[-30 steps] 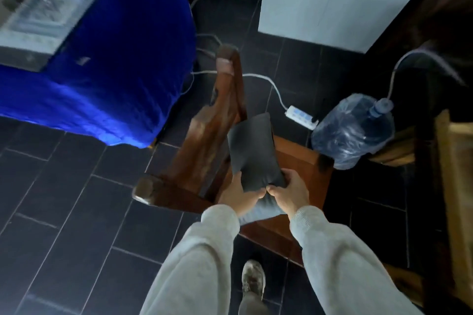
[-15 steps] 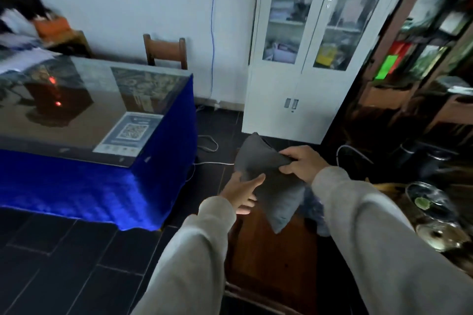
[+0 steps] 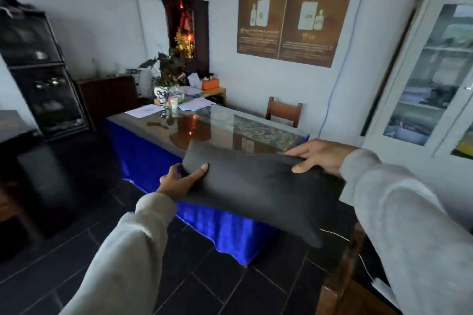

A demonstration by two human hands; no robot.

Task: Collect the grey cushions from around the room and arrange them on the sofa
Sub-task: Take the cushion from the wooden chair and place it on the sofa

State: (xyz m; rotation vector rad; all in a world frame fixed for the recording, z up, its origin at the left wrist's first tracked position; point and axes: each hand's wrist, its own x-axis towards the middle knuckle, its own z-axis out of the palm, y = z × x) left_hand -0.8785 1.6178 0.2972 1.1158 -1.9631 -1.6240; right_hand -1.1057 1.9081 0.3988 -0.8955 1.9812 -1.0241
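A dark grey cushion is held flat and level in front of me, at chest height, over the blue-draped table's near corner. My left hand grips its left end, thumb on top. My right hand grips its far right edge, thumb on top as well. Both arms wear light grey sleeves. No sofa shows in this view.
A long table with a blue cloth and glass top stands ahead, with papers and a plant at its far end. A wooden chair is behind it; another wooden chair back is at lower right. White glass cabinet right, dark cabinet left.
The cushion came up off the wooden chair seat and now lies level between both hands. My view swung up and left from the floor to the table and wall.
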